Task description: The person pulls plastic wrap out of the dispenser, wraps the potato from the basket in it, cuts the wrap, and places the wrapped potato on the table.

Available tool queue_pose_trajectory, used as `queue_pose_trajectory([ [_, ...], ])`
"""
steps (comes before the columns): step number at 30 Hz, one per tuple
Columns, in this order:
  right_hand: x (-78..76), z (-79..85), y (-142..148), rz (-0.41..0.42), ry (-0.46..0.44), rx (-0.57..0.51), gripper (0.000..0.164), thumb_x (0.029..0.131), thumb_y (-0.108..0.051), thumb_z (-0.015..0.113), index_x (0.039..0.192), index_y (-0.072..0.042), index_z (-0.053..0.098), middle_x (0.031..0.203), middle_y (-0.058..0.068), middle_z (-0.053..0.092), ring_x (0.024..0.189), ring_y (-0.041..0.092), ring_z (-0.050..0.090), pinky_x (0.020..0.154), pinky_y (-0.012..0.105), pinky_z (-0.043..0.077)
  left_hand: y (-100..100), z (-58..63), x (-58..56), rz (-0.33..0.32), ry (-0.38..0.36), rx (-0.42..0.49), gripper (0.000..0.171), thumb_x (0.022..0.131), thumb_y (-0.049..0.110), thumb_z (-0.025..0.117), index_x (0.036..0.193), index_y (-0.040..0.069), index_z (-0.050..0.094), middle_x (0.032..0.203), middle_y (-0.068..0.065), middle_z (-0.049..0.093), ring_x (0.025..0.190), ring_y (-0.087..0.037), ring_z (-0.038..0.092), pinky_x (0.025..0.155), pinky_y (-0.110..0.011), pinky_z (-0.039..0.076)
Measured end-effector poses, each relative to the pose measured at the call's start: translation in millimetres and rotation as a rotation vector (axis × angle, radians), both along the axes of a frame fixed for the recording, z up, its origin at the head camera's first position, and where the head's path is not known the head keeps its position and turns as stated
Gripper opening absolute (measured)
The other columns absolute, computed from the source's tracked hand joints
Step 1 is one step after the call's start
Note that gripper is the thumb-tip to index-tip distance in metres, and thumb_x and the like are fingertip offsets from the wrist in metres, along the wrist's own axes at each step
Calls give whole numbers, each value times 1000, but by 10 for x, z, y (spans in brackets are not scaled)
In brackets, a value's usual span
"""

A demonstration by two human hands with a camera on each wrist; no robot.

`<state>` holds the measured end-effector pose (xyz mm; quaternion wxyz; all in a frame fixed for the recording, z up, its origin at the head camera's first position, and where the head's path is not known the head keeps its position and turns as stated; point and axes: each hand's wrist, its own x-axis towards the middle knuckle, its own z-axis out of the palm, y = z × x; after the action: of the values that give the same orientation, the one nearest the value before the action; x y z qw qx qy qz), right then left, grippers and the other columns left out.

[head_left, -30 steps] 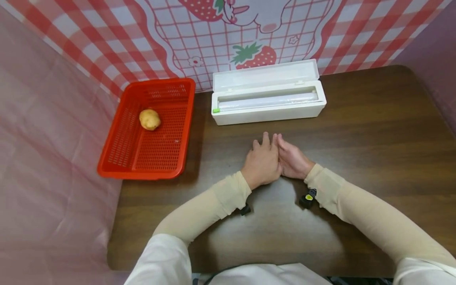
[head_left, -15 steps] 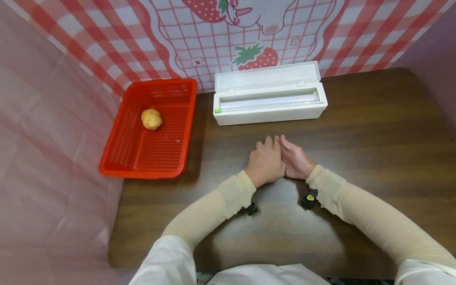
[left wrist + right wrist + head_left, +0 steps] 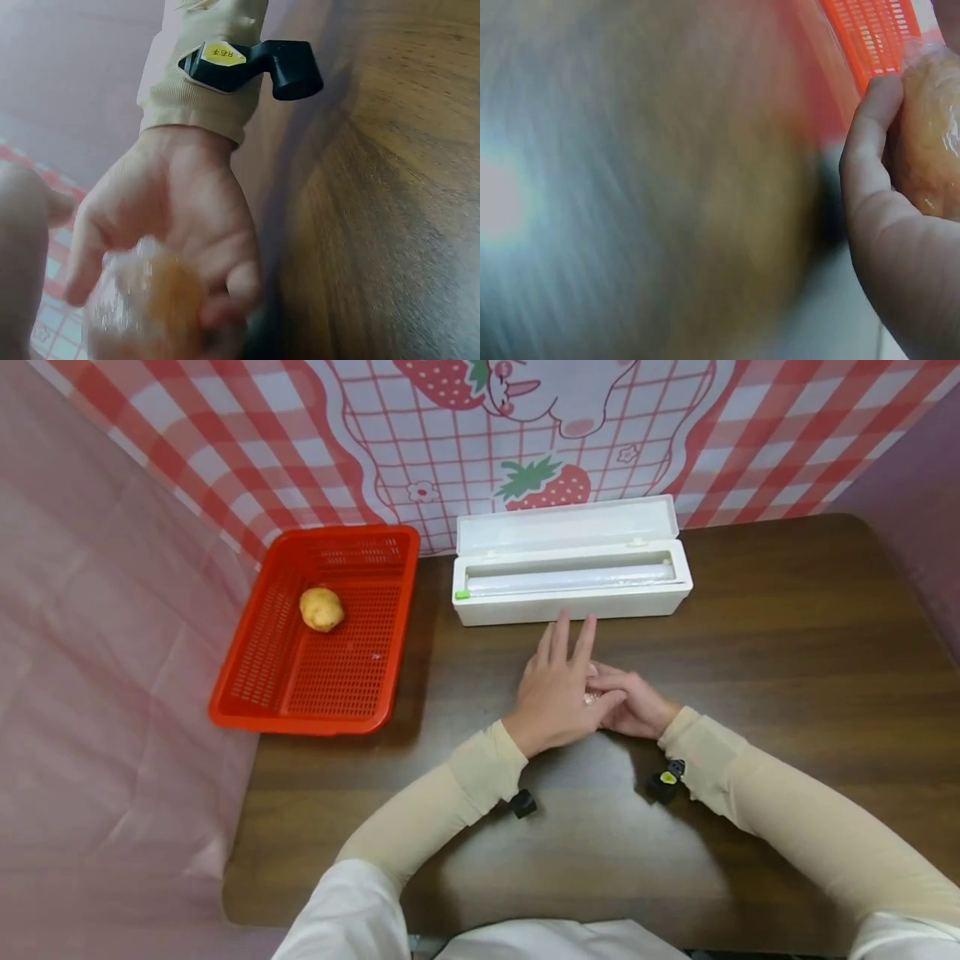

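Observation:
My right hand (image 3: 633,703) holds a potato (image 3: 592,698) wrapped in clear plastic film, mostly hidden in the head view. In the left wrist view the wrapped potato (image 3: 142,307) lies against the palm and fingers of the right hand (image 3: 176,195). The right wrist view shows its shiny film on the potato (image 3: 934,139), with the thumb along its side. My left hand (image 3: 553,689) is over the potato, fingers straight and spread, thumb reaching towards the right hand. Behind the hands stands a white cling film box (image 3: 573,602), lid raised, a film roll (image 3: 570,579) inside.
A red plastic basket (image 3: 378,697) sits at the left of the wooden table (image 3: 787,693), with one unwrapped potato (image 3: 322,609) in it. A checked strawberry cloth (image 3: 465,468) hangs behind the table, and a pink curtain (image 3: 112,710) at the left.
Both hands were pressed together, hiding what lay between them. The left fingers have since lifted and spread, and a bit of the wrapped potato shows; the right hand has curled more around it.

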<state>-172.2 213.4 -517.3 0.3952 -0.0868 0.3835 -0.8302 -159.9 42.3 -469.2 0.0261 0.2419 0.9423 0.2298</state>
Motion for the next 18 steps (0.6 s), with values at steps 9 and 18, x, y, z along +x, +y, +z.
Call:
queue_pose_trajectory([
  [9,-199,326,396,-139,38,45,32,106,-5,34,138,-2,37,115,15,62,100,25,67,85,39,57,-224,-89,86,32,-60,148,86,102,59,42,163,18,-2,167,-17,6,149,-37,21,111,-56,35],
  [18,-348,724,803,-244,167,48,34,108,-6,35,140,-2,43,120,13,61,105,22,66,85,35,57,-235,-168,194,28,-110,89,83,103,59,38,163,20,-3,165,-19,14,148,-38,26,111,-55,35],
])
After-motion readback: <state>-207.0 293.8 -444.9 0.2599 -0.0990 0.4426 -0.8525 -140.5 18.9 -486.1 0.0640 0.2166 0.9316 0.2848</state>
